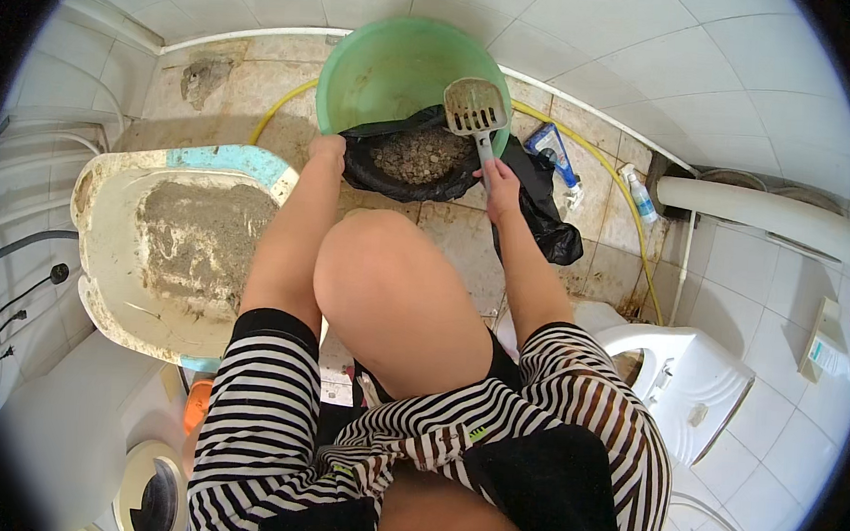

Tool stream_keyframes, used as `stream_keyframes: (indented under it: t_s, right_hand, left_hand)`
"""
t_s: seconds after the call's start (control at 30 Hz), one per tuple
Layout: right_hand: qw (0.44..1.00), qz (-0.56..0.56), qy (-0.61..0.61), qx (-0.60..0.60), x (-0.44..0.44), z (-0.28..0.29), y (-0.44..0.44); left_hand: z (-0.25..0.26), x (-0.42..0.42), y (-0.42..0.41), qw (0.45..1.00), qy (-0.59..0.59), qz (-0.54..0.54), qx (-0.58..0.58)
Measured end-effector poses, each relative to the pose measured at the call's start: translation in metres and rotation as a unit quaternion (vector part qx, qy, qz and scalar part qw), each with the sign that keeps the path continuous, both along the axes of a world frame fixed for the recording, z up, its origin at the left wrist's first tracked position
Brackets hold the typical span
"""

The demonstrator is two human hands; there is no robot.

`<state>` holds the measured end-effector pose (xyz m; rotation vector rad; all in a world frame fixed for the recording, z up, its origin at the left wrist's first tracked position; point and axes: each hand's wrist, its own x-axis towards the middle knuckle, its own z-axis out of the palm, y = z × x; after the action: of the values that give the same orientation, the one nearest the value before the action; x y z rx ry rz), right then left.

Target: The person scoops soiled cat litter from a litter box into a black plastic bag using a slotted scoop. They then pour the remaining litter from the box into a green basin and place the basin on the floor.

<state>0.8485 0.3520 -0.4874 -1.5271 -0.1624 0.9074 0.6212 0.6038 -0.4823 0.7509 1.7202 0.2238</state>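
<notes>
My left hand (328, 152) grips the left edge of a black plastic bag (400, 189), whose mouth is spread wide. Clumpy brown-grey litter (422, 156) fills the bag's opening. Part of the bag lies against the near rim of a green plastic basin (407, 55). In my right hand (499, 190) is the handle of a slotted litter scoop (475, 108), its head over the basin's right side and the right edge of the bag. To the left stands a cream and light-blue litter tray (116, 321) with grey litter (203, 232) spread over its bottom.
A yellow hose (634, 204) runs behind the basin. Right of it lie a blue bottle (552, 153), more black plastic (542, 225) and a spray bottle (639, 194). A white squat toilet or basin fixture (685, 387) is at right. Tiled walls enclose the stained floor; an orange container (198, 405) stands lower left.
</notes>
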Motion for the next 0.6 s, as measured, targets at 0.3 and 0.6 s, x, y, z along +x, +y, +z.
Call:
stream_keyframes:
  t_s: [0.3,0.6]
  right_hand:
    - [0.971,-0.159,0.175,-0.031,-0.007,-0.024,-0.061]
    - [0.990,-0.047,0.060,-0.120,-0.006,-0.051,-0.123]
  left_hand:
    - [0.089,-0.004,-0.057,0.966,-0.107,-0.066,0.227]
    - [0.114,-0.282,-0.115,0.842,0.281,0.041,0.458]
